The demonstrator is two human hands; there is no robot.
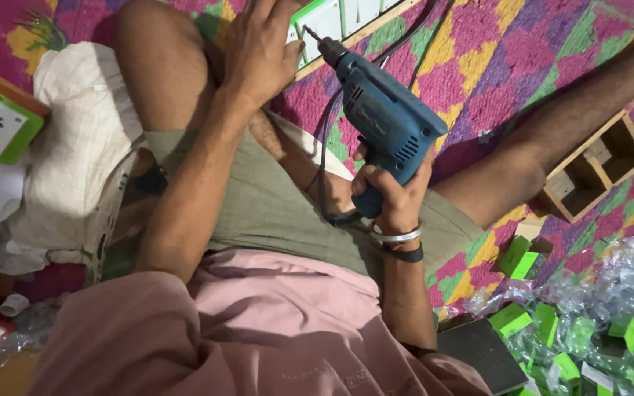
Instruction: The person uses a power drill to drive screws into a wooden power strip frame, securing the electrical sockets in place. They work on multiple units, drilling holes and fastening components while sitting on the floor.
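right hand fingers wrapped tight on blue drill, middle of frame | left hand fingers pressed on white switch board, top middle | risk: bit (very near the 1 hand) may slip and poke fingers

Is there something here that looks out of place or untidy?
Yes. At the lower right, clear plastic wrappers and small green parts lie scattered in a loose heap on the patterned mat. The right hand holds the blue drill close to the left hand, which presses the green-edged board.
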